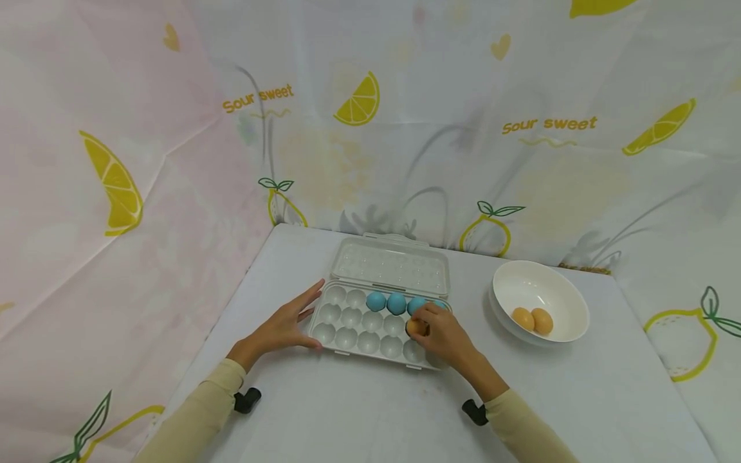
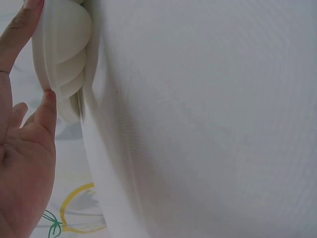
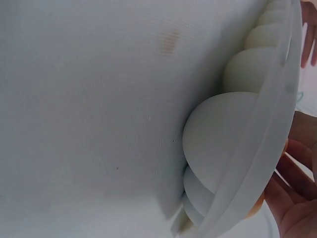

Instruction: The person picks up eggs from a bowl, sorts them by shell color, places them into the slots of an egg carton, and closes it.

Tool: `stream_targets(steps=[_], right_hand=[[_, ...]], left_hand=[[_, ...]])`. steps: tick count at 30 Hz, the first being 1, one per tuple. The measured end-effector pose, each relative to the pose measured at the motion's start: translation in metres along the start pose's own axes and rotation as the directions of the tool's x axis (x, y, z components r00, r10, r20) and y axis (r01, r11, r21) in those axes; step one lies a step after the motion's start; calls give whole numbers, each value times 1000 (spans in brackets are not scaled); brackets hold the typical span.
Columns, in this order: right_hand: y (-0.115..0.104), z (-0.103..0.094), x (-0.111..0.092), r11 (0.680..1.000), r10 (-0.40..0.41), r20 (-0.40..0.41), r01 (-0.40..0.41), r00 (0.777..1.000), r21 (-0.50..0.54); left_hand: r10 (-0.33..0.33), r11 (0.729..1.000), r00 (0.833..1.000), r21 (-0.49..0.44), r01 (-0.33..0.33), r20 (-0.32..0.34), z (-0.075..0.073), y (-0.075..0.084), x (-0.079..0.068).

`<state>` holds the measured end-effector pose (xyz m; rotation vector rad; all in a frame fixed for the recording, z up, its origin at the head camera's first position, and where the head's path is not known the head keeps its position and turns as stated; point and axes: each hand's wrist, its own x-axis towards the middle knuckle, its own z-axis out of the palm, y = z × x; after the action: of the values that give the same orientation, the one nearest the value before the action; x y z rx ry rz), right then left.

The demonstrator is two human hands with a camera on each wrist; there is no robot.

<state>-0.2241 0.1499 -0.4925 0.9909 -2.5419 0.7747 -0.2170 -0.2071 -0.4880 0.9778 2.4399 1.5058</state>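
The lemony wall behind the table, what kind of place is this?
Perhaps a little filming corner, though I can't be sure: a creased lemon-print backdrop rises behind a white table, with an egg tray and a white bowl on it.

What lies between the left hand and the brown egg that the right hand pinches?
Empty cups of the egg carton, as the head view shows.

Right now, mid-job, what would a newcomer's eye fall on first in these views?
Probably the blue eggs, bright against the pale open carton, at the right of its far row. Next, the orange egg pinched by the right hand, just nearer than the blue ones. Then the white bowl on the table's right side, with two orange eggs inside.
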Motion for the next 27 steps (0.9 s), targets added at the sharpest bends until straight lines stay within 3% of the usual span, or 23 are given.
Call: stream_targets(steps=[9,14,17,20,25,27], right_hand=[[-1,-1,-1,1000,5,14,-5,1000,-29],[-1,-9,2,999,-22,-25,22,999,-25],[1,-21,6,999,-42,-67,43,997,8],[7,-37,10,1000,-11,-85,13,996,18],[25,-68,18,996,52,-141,-62,989,-71],[33,-81,19,991,69,-162,-86,984,-98]], left_hand=[[30,999,1000,28,-30,-2,0,2,1],[27,999,1000,25,-27,-6,0,2,1],[21,1000,1000,22,-21,-4,1,0,1],[22,999,1000,33,-22,-9,3,-10,1],[20,999,1000,32,-19,-10,3,-9,0],[16,1000,1000,18,-16,-3,3,-2,0]])
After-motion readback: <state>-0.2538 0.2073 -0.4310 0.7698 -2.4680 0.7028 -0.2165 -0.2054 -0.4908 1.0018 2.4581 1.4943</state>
